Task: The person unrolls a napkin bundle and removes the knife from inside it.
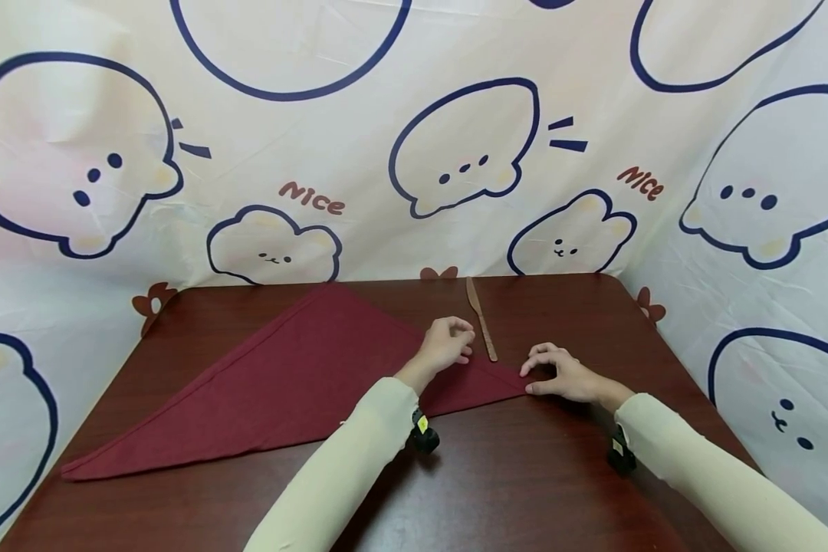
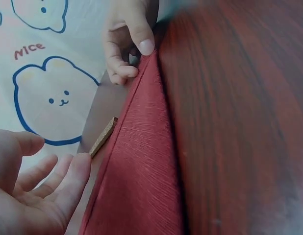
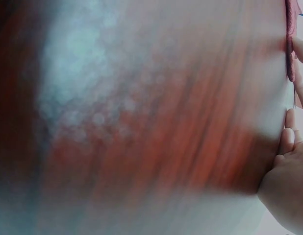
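Note:
A dark red cloth napkin (image 1: pixel 276 376), folded into a large triangle, lies flat across the table with a long point to each side. My left hand (image 1: pixel 447 343) is over the upper edge of its right part, fingers loosely bent with nothing between them. At the right point of the napkin, my right hand (image 1: pixel 559 373) touches the tip with its thumb. Its other fingers bend beside the upper edge, with a gap between them and the thumb. In the left wrist view, the right thumb (image 2: pixel 146 46) is right at the napkin's tip.
A brown table knife (image 1: pixel 481 318) lies behind the napkin, between the two hands, its handle end toward me. Cloth backdrops (image 1: pixel 366 153) with cartoon drawings stand at the back and sides of the dark wooden table (image 1: pixel 510 475).

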A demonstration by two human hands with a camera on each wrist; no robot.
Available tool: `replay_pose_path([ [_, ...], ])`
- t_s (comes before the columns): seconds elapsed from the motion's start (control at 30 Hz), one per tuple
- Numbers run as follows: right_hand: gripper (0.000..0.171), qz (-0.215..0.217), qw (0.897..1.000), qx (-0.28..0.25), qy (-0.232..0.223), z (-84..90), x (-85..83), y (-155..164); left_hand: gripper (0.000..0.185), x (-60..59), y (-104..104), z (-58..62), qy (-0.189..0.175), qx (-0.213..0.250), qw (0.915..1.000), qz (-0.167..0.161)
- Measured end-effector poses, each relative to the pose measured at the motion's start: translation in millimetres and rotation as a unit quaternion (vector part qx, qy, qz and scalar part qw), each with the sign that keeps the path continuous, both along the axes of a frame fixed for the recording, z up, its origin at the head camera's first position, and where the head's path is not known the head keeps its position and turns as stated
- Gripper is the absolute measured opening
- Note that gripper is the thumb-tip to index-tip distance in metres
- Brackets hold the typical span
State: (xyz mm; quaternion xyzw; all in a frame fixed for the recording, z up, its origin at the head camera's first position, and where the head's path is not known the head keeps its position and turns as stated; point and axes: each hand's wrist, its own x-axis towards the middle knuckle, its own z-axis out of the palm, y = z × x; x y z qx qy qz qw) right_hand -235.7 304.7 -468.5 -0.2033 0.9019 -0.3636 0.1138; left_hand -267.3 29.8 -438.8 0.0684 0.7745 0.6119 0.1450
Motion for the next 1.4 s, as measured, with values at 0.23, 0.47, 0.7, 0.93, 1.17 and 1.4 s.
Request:
replay_pose_path([
  [0.23,0.016,0.002,1.0,0.002,0.002,2.6,2.5,0,0.028,5.7,-9,-5.9,-0.001,-0.001,1.0,-0.005],
  [0.47,0.016,0.001,1.0,0.002,-0.001,2.0,3.7,1,0.029,12.7,-17,-5.6,0.0,0.014,0.9999,-0.009],
  [0.7,0.017,0.001,1.0,0.001,-0.011,2.0,4.1,1,0.029,22.2,-22,-2.9,-0.02,0.046,0.9982,-0.034],
  [0.93,0.016,-0.004,1.0,-0.006,-0.011,5.3,-1.0,1,0.029,26.7,-29,4.7,-0.015,0.055,0.9975,-0.042],
  [1.17,0.017,-0.001,1.0,0.001,-0.017,3.6,-1.9,2,0.029,32.8,-41,3.2,-0.009,0.049,0.9977,-0.047],
  [1.4,0.017,0.002,1.0,0.001,-0.015,0.6,-0.4,1,0.027,40.2,-54,1.6,-0.007,0.034,0.998,-0.052],
])
